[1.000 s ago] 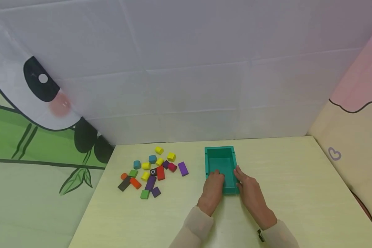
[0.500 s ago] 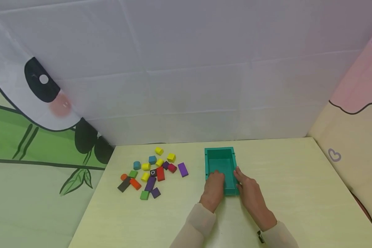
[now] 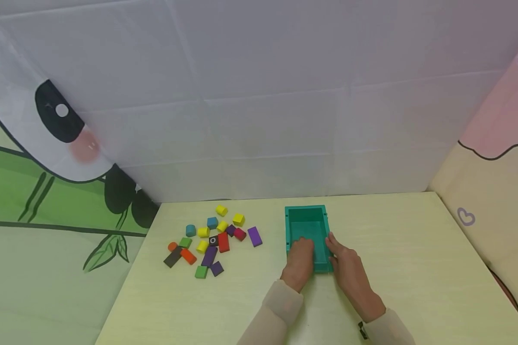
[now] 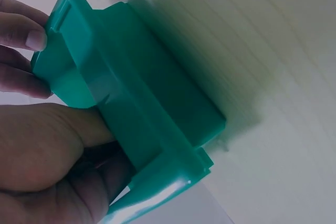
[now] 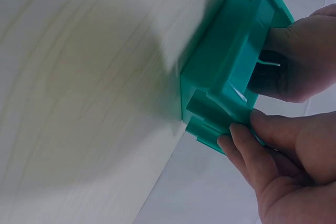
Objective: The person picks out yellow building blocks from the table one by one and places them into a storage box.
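Observation:
A teal plastic bin (image 3: 306, 208), open at the top, sits on the table right of centre in the head view. My left hand (image 3: 300, 262) reaches over its near left side, fingers pointing down into it. In the left wrist view, the ends of that hand's thumb and fingers are hidden behind the bin's wall, so I cannot tell what they hold. My right hand (image 3: 351, 273) is at the right side of the bin. The right wrist view shows its thumb (image 5: 275, 129) and fingers (image 5: 252, 148) pinching the rim.
Several small coloured blocks lie scattered to the left of the bin, among them a purple block (image 3: 254, 236), a red block (image 3: 223, 242) and a yellow block (image 3: 239, 219). A white cloth backdrop (image 3: 263, 120) stands behind the pale table (image 3: 397, 239).
My left wrist and cuff have shifted slightly to the right, with the fingers staying in the bin. The right hand, the bin and the blocks keep their places.

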Motion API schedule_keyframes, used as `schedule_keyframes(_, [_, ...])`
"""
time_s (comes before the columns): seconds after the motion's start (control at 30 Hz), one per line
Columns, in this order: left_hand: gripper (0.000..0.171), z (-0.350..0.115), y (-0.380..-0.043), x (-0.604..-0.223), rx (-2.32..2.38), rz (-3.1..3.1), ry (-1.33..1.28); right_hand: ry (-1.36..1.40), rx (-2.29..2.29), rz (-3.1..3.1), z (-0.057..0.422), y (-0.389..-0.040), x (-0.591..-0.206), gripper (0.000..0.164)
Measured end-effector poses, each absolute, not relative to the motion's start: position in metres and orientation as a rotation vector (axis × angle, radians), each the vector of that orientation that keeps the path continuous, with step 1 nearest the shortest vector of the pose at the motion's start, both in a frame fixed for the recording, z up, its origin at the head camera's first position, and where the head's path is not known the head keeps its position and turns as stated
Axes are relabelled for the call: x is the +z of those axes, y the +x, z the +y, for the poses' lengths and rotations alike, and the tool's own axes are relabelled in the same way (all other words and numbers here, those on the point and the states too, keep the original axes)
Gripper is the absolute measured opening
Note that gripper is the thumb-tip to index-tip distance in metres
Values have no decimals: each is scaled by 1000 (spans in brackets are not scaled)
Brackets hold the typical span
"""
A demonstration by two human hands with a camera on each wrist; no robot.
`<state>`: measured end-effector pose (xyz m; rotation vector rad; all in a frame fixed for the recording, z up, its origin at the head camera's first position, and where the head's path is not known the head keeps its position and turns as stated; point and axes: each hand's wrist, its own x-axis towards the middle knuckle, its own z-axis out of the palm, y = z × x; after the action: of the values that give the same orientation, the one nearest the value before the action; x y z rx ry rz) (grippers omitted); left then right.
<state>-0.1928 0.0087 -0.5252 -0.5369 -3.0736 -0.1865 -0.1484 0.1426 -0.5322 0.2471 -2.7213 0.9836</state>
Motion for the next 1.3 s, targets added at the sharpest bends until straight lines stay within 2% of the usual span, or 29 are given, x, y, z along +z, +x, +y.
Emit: schedule_keyframes(1.3, [11,11,-192,-531,-107,-3037,-521,232,977,-2729,143,-148,-532,52])
